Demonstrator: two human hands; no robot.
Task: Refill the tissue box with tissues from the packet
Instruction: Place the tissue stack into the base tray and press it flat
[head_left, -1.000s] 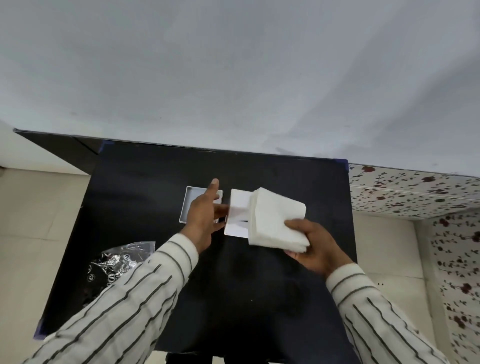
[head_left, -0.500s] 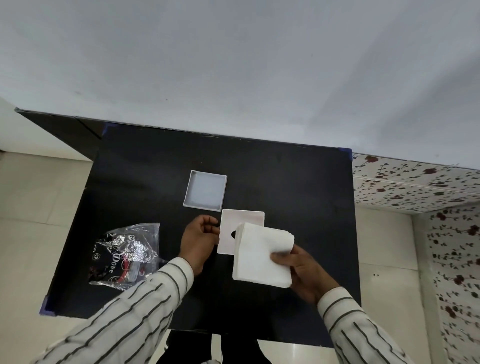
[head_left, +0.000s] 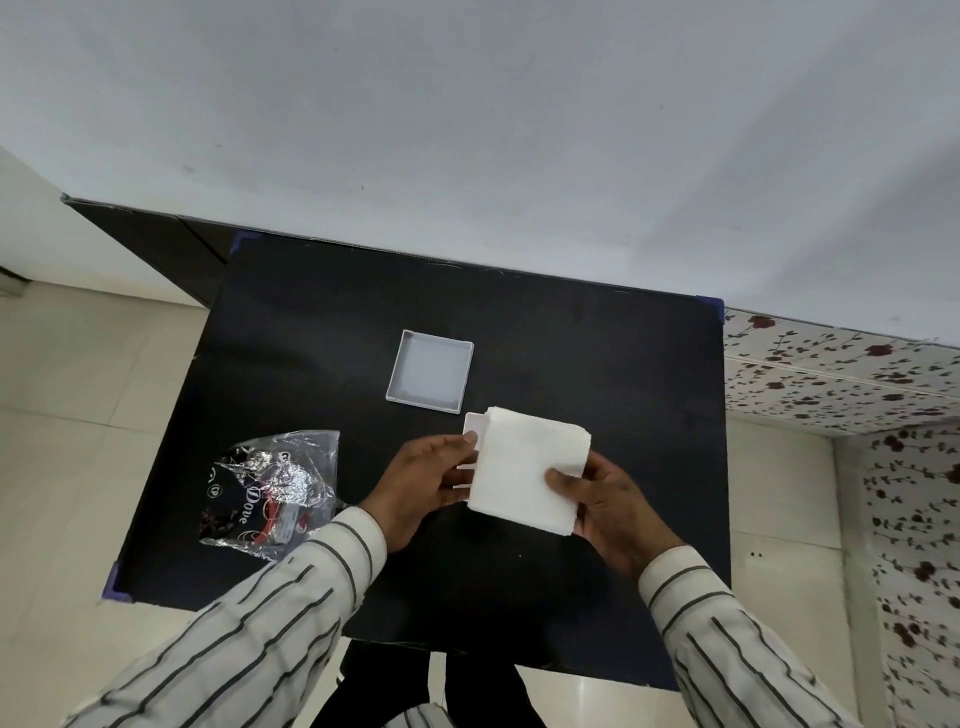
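A thick stack of white tissues (head_left: 527, 467) is gripped at its right edge by my right hand (head_left: 608, 499), over the middle of the black table (head_left: 597, 364). Beneath the stack lies a white square box part with a hole (head_left: 474, 427), mostly hidden by the tissues. My left hand (head_left: 421, 483) grips that part at its left edge, thumb on top. A shallow white open tray of the tissue box (head_left: 430, 371) lies flat just behind. The clear printed tissue packet (head_left: 272, 491) lies crumpled at the left.
The table stands against a pale wall (head_left: 467, 130). Light floor tiles show on both sides, and a floral-patterned surface (head_left: 841, 379) borders the right. My striped sleeves reach in from the near edge.
My right hand has brought the tissue stack over the holed white part, covering most of it. My left hand has closed on that part's left edge.
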